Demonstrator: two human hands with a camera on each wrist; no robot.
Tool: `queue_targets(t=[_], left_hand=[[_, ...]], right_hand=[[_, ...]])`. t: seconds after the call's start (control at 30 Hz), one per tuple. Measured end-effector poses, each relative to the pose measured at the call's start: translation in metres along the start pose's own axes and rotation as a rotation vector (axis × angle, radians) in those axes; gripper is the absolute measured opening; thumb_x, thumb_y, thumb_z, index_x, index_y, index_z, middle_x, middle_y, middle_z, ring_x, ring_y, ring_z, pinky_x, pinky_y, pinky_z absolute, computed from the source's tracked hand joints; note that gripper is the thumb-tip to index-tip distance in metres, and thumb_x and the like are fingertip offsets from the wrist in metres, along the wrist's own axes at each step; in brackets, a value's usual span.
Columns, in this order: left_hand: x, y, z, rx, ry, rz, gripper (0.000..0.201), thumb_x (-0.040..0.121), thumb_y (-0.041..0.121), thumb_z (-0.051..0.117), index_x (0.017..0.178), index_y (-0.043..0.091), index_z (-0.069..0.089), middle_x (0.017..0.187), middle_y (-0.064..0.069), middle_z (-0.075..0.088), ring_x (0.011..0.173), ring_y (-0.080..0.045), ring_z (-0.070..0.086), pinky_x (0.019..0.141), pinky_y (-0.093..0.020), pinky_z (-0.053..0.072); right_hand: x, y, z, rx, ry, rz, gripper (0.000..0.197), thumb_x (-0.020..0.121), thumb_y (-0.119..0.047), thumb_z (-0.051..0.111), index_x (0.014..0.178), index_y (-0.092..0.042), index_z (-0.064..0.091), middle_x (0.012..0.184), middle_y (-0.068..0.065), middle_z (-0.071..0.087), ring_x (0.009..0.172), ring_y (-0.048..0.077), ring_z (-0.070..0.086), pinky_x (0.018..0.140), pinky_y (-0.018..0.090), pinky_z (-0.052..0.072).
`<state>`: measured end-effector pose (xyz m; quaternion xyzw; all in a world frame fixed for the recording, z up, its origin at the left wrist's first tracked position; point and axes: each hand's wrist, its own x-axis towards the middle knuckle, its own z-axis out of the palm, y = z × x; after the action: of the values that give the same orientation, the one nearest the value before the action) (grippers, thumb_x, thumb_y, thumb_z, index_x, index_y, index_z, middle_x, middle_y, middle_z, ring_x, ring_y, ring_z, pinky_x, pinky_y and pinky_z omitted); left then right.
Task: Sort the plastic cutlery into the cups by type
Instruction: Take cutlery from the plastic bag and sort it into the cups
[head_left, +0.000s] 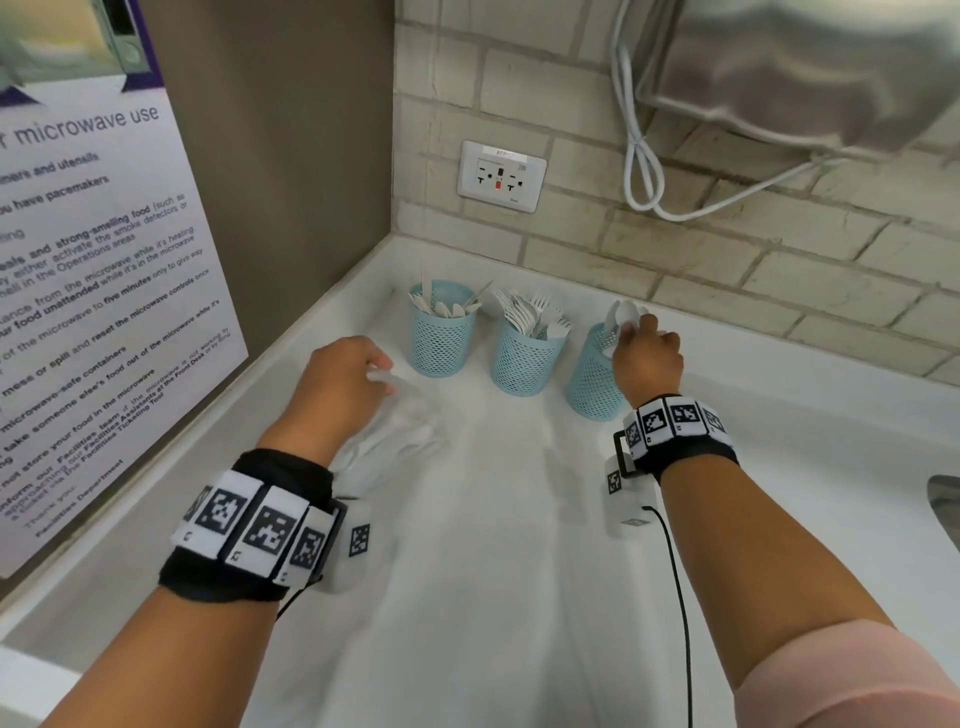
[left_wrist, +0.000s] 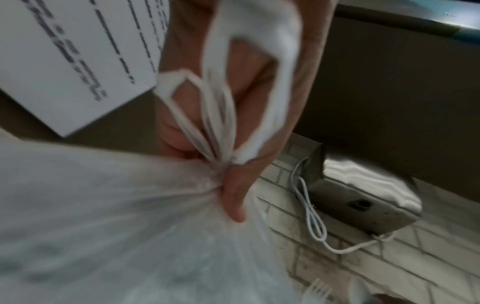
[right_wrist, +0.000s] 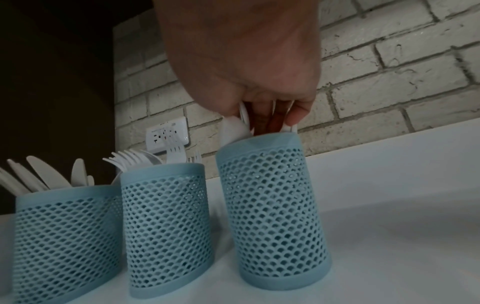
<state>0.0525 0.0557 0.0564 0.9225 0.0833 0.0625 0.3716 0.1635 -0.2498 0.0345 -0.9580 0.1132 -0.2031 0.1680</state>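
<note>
Plastic cutlery is seen standing sorted in three blue mesh cups set in a row on the white counter (head_left: 519, 519), near the corner of the brick wall. At the far left, a printed microwave notice (head_left: 104, 291) is fixed to the side panel. Next, the left hand (head_left: 343, 384) is held low over the counter, its fingers curled round the gathered neck of a clear plastic bag (head_left: 395, 431); in the left wrist view the bag's twisted white handles (left_wrist: 215, 115) are seen bunched in the closed grip. To the right of that hand, the left cup (head_left: 442, 332) is filled with knives (head_left: 441, 306), blades up. Beside it, the middle cup (head_left: 524, 353) is packed with forks (head_left: 535, 312), tines up. Further right, and set slightly nearer the counter's front edge, the right cup (head_left: 595, 374) is partly covered by the right hand (head_left: 649, 358), which is placed over its rim; its fingertips are pinched on the spoons (head_left: 626, 312) standing in that cup, with the bowls showing above the fingers. Behind the cups, a wall socket (head_left: 501, 176) is mounted on the brick, and at the upper right a metal dispenser (head_left: 800, 67) with a looped white cable (head_left: 644, 171) is fixed to the wall.
</note>
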Motion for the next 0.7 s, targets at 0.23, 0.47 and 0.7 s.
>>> queue_targets(t=[0.23,0.47,0.7], left_hand=[[0.003,0.034,0.028,-0.174,-0.137,0.261,0.022,0.079,-0.002,0.068,0.096,0.011,0.066,0.083,0.008,0.056,0.071,0.001,0.050,0.061,0.005,0.035],[0.014,0.045,0.067,-0.240,-0.271,0.383,0.030,0.077,-0.007,0.067,0.101,0.010,0.066,0.089,0.003,0.058,0.076,-0.002,0.051,0.065,0.002,0.037],[0.020,0.035,0.073,-0.395,-0.454,0.308,0.052,0.073,-0.008,0.071,0.113,0.021,0.056,0.091,0.005,0.057,0.083,-0.003,0.056,0.078,-0.007,0.044]], right_hand=[[-0.001,-0.004,0.000,0.122,0.073,-0.045,0.064,0.090,-0.035,0.051,0.147,-0.022,0.024,0.151,0.010,0.028,0.133,0.034,0.027,0.106,0.047,0.025],[-0.005,0.001,0.005,-0.060,-0.263,-0.065,0.057,0.100,-0.040,0.028,0.151,-0.020,0.011,0.159,0.008,0.005,0.145,0.032,0.006,0.114,0.053,0.012],[-0.025,-0.035,-0.024,0.262,0.139,-0.396,0.034,0.083,-0.025,0.061,0.116,-0.018,0.062,0.132,0.002,0.055,0.125,0.028,0.040,0.102,0.042,0.031]])
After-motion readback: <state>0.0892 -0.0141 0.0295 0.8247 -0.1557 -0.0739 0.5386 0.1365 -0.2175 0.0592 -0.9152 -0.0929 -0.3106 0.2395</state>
